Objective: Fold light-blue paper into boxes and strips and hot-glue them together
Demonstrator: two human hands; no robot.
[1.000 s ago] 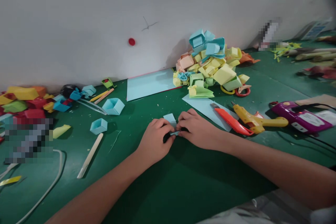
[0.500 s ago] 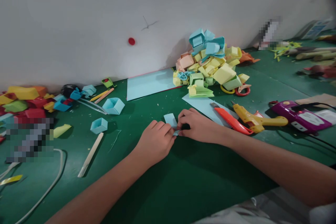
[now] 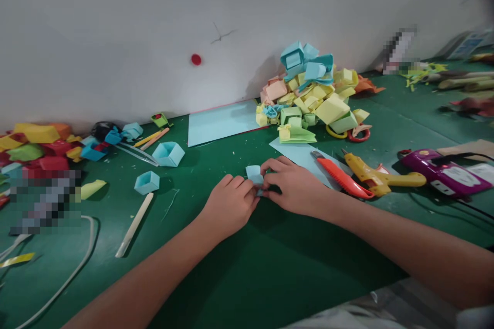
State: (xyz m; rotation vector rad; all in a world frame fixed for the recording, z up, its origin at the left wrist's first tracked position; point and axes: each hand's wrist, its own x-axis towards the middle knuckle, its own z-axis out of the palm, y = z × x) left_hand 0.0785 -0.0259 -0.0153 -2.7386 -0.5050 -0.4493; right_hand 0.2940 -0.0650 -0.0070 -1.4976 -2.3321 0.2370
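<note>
A small piece of light blue paper point(image 3: 253, 173) is held between my two hands, low over the green table. My left hand point(image 3: 230, 204) is closed on its lower left part, fingers curled together. From the right, my right hand point(image 3: 287, 185) pinches the same paper with thumb and fingers. One flap sticks up beyond the fingertips; the part between the fingers is mostly hidden. To the left stand two light blue paper boxes, a smaller one point(image 3: 147, 182) and a larger one point(image 3: 169, 154).
Blue sheets point(image 3: 224, 119) lie near the wall beside a heap of folded paper pieces point(image 3: 309, 97). On the right are a red utility knife point(image 3: 343, 177), a yellow glue gun point(image 3: 380, 175) and a purple device point(image 3: 443, 172). A pale stick point(image 3: 134, 225) and cable point(image 3: 83, 264) lie left.
The upright flap of the blue paper has shifted slightly right and looks more bent. Both hands keep their grip in nearly the same place. The whole view has moved slightly.
</note>
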